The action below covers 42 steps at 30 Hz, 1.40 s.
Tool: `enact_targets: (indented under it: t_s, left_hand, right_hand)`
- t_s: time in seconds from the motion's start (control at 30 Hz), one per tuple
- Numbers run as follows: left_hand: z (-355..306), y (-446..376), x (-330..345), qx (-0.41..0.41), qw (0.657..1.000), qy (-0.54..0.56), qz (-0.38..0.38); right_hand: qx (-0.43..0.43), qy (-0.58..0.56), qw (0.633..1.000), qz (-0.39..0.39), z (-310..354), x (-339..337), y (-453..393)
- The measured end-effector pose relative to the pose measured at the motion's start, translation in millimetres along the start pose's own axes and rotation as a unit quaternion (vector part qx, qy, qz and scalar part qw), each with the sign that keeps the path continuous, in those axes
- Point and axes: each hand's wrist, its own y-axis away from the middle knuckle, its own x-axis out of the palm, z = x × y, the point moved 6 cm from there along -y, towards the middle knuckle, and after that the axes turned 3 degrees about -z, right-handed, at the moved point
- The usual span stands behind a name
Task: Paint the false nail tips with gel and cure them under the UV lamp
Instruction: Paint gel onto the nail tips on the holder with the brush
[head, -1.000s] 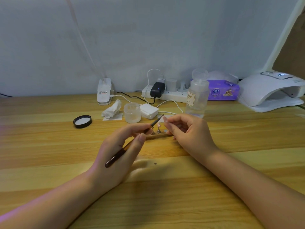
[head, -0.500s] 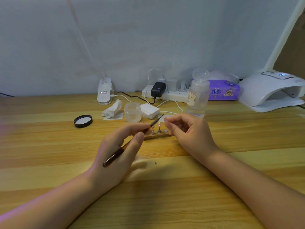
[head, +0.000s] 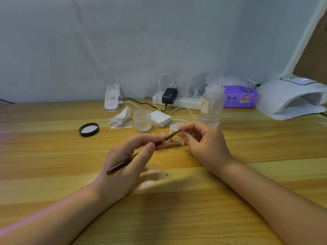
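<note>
I see a wood table (head: 53,156) against a pale wall (head: 159,41) (lamp (head: 290,98) far right); left hand (head: 127,161) grips brush (head: 141,152), right hand (head: 203,144) pinches something too small to identify.

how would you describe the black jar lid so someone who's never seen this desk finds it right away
Start at the white power strip along the back wall of the wooden desk and come forward and left, past the frosted open jar and the crumpled tissue. The black lid lies alone left of them, flat and round, inside up. Its black rim around a pale liner sets it apart from the white and clear things nearby.
</note>
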Motion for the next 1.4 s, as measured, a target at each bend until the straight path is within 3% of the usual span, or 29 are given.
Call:
enact_targets:
  t_s: [0.37,0.73,1.07,1.4]
  left_hand:
    - [-13,-3,0,0.071,0.997,0.02,-0.018]
    - [-14,-2,2,0.053,0.998,0.027,0.001]
    - [-7,-6,-4,0.049,0.998,0.025,-0.034]
    - [-14,-4,0,0.069,0.997,0.032,-0.007]
  right_hand:
    - [-0.002,-0.017,1.0,0.011,4,1,1]
    - [-0.005,0.007,1.0,-0.005,3,-1,0]
    - [0.025,-0.038,0.999,0.024,4,2,1]
    - [0.02,-0.046,0.999,0.007,5,0,2]
